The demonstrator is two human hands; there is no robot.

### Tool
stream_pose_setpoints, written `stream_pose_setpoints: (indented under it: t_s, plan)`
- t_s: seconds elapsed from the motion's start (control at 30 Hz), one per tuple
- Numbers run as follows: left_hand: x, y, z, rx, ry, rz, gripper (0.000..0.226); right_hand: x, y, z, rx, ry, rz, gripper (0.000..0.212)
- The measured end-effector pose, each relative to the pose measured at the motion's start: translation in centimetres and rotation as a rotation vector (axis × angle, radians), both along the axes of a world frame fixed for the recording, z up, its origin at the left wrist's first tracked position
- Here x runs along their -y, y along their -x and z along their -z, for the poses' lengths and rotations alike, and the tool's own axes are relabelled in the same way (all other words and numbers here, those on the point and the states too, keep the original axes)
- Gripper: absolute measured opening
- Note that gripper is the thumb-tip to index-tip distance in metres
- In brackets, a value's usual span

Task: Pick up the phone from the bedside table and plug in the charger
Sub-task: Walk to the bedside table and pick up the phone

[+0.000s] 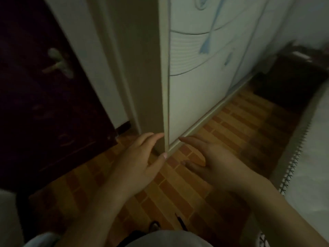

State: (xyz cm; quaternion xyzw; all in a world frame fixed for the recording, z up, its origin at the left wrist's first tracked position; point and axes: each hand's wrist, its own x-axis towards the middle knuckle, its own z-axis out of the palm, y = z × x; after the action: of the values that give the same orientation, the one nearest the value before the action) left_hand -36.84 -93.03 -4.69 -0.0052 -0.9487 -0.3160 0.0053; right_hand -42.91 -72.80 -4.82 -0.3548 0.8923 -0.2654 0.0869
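Observation:
Both of my hands hover in front of me in a dim room. My left hand (140, 163) is empty with fingers spread, near the bottom corner of a white wardrobe (199, 82). My right hand (211, 163) is also empty, fingers apart, just right of that corner above the floor. A dark bedside table (284, 81) stands at the far right, past the wardrobe; something small and pale lies on its top (302, 55), too blurred to identify. I see no phone or charger clearly.
A dark door with a metal handle (58, 65) fills the left side. The edge of a white bed (313, 157) with stitched trim runs along the right. Between wardrobe and bed stretches a strip of brick-patterned floor (240, 122).

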Motion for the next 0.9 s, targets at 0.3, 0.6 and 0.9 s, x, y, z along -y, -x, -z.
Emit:
stream_pose_setpoints:
  t_s: [0.3,0.6,0.9]
  plan:
    - [-4.8,17.6,1.4,0.0,-0.009,0.4,0.051,-5.6,8.8,0.8,0.115,0.061,0.42,0.057]
    - [-16.5,37.7,1.6,-0.038,0.074,0.62,0.052,-16.6,24.4,1.7,0.116,0.086,0.64,0.058]
    - [-27.9,54.3,0.2,-0.073,0.015,0.682,0.053,-27.4,39.8,0.2,0.113,0.1,0.7,0.059]
